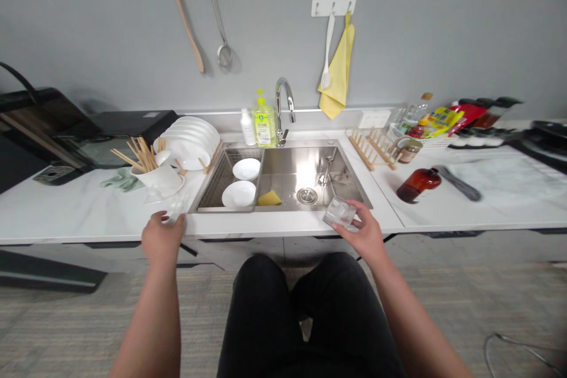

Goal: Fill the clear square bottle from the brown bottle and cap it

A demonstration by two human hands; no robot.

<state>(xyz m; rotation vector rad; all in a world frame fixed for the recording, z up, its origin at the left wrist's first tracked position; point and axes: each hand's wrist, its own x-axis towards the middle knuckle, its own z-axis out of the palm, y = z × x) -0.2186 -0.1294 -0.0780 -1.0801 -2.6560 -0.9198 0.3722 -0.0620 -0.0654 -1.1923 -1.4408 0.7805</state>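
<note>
In the head view my right hand [365, 232] grips a small clear glass [339, 212], tilted over the front rim of the sink [295, 177]. My left hand [163, 236] is at the counter's front edge, its thumb and fingers apart. Just beyond its fingertips is a faint transparent object [176, 207], whose kind and contact with the hand I cannot make out. In the sink's left part, two white bowls [239, 194] rest in a wire basket [217, 183]. A yellow sponge or cloth [269, 198] lies beside them.
A white holder with chopsticks [162, 179] and racked white plates [190, 139] stand left. Behind the sink are a dish soap bottle [264, 124] and faucet [283, 109]. A wooden rack [374, 147] and brown bottle [419, 185] are right; a yellow cloth [339, 68] hangs above.
</note>
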